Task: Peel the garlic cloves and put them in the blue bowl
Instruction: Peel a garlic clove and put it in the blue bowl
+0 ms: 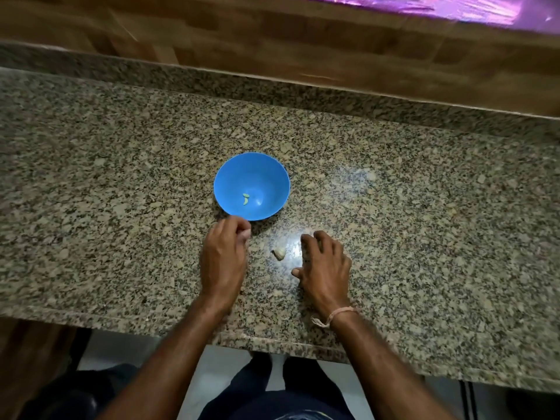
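Note:
The blue bowl stands on the granite counter with two small peeled garlic pieces at its bottom. One unpeeled garlic clove lies on the counter just in front of the bowl, between my hands. My left hand sits right below the bowl's near rim with its fingers curled under. A pale spot shows at the fingertips, and I cannot tell whether it is something held. My right hand is spread to the right of the clove, fingertips on the counter, holding nothing.
The speckled granite counter runs wide to both sides, with a raised granite lip and a wooden wall behind. Its near edge is just under my wrists. A purple glossy strip shows at the top right.

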